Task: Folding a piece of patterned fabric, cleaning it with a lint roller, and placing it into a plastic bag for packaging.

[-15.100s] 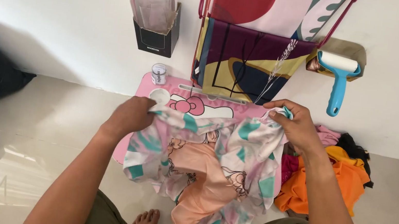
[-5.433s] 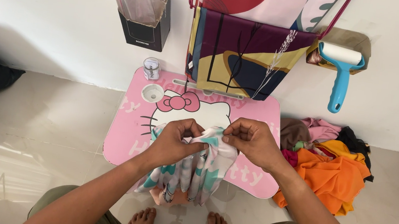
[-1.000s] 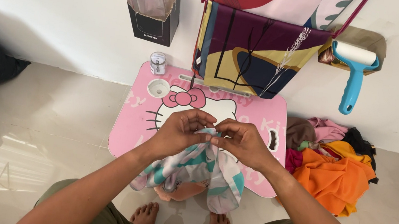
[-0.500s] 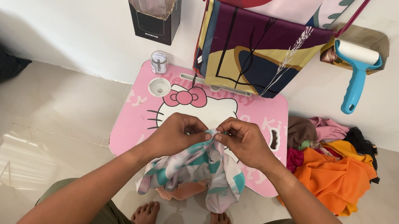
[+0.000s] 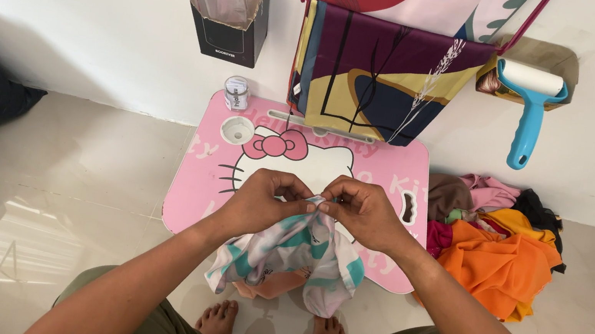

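A patterned cloth (image 5: pixel 293 255) in pink, teal and white hangs bunched over the near edge of a pink lap table (image 5: pixel 194 183) with a cartoon cat face. My left hand (image 5: pixel 262 201) and my right hand (image 5: pixel 364 214) meet above the table's front half, both pinching the cloth's top edge between thumb and fingers. The rest of the cloth droops down toward my bare feet.
A small jar (image 5: pixel 236 93) stands at the table's far left corner beside a round cup hole. A heap of clothes (image 5: pixel 500 246) lies on the floor to the right. On the wall hang a black box (image 5: pixel 229 22), colourful fabric (image 5: pixel 389 64) and a blue lint roller (image 5: pixel 531 107).
The hands have drawn a little closer together on the cloth's top edge, and the cloth hangs slightly more gathered. Earlier it lay spread wide over the table.
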